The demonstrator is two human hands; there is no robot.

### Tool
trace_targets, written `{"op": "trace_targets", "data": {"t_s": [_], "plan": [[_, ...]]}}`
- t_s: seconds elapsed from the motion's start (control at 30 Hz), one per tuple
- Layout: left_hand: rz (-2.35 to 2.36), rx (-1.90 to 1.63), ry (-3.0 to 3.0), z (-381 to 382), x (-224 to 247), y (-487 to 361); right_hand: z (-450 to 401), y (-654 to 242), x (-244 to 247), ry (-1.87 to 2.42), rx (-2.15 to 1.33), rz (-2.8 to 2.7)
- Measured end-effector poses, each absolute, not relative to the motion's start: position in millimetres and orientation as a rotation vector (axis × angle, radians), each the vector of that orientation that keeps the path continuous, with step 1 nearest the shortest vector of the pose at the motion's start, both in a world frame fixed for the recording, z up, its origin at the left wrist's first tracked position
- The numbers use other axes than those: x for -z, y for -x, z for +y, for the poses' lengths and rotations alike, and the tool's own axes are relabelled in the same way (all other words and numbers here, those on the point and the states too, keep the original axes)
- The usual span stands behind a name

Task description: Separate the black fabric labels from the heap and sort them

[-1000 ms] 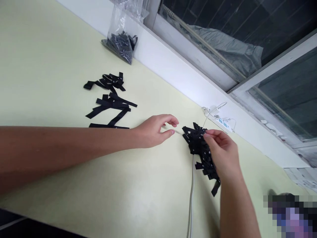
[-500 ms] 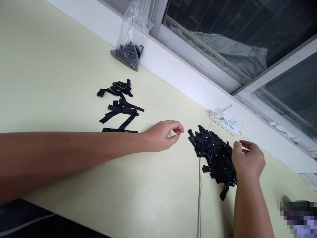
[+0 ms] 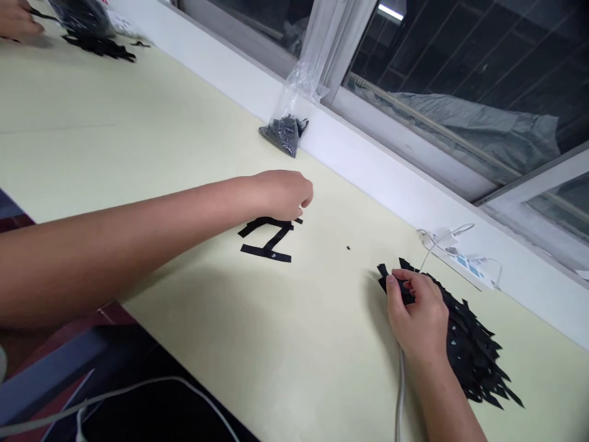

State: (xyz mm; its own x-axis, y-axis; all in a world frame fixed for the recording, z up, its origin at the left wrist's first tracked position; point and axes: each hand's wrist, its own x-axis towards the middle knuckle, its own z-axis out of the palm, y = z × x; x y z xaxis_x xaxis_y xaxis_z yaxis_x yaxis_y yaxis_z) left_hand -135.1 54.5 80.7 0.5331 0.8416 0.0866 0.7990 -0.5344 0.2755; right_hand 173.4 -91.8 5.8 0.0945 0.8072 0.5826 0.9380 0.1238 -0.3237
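Observation:
My left hand [image 3: 286, 195] reaches over the small group of black fabric strips [image 3: 265, 253] and covers part of it. Its fingers are curled down, and whatever they hold, if anything, is hidden. At the near left edge of a large heap of black strips [image 3: 473, 350] is my right hand [image 3: 419, 313], its thumb and forefinger closed around a black strip [image 3: 383, 274] that pokes out past the fingertips. Small white marks show on several strips.
Against the wall stands a clear plastic bag [image 3: 286, 126] with black strips inside. A power strip [image 3: 467, 264] with white cables lies behind the heap. A grey cable [image 3: 400, 393] runs under my right hand. Another person's hand [image 3: 18, 21] is at the far left, near a dark bag [image 3: 85, 18].
The view has swung left. My left hand has moved from the middle of the table to over the small strip group. My right hand has shifted to the heap's left edge and closed there.

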Motion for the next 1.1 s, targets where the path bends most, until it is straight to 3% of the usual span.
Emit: {"op": "trace_targets", "data": {"t_s": [0.17,0.53,0.83,0.93,1.1], "plan": [[1.455,-0.155,-2.430,62.5,-66.5,146.1,-93.1,-176.6,-5.3,1.693,0.223,-1.739],[1.400,-0.185,-2.445,74.8,-63.5,149.6,-90.9,-178.9,0.5,1.651,0.143,-1.794],[1.377,-0.332,-2.461,78.1,-107.3,147.9,-90.2,-177.3,0.1,1.633,0.076,-1.746],[1.126,-0.468,-2.404,61.7,-109.3,122.9,-92.3,-168.3,-3.3,1.627,-0.135,-1.623],[0.696,-0.588,-2.021,20.3,-68.3,52.0,-91.9,-150.1,-13.6,1.336,-0.843,-1.274]]}}
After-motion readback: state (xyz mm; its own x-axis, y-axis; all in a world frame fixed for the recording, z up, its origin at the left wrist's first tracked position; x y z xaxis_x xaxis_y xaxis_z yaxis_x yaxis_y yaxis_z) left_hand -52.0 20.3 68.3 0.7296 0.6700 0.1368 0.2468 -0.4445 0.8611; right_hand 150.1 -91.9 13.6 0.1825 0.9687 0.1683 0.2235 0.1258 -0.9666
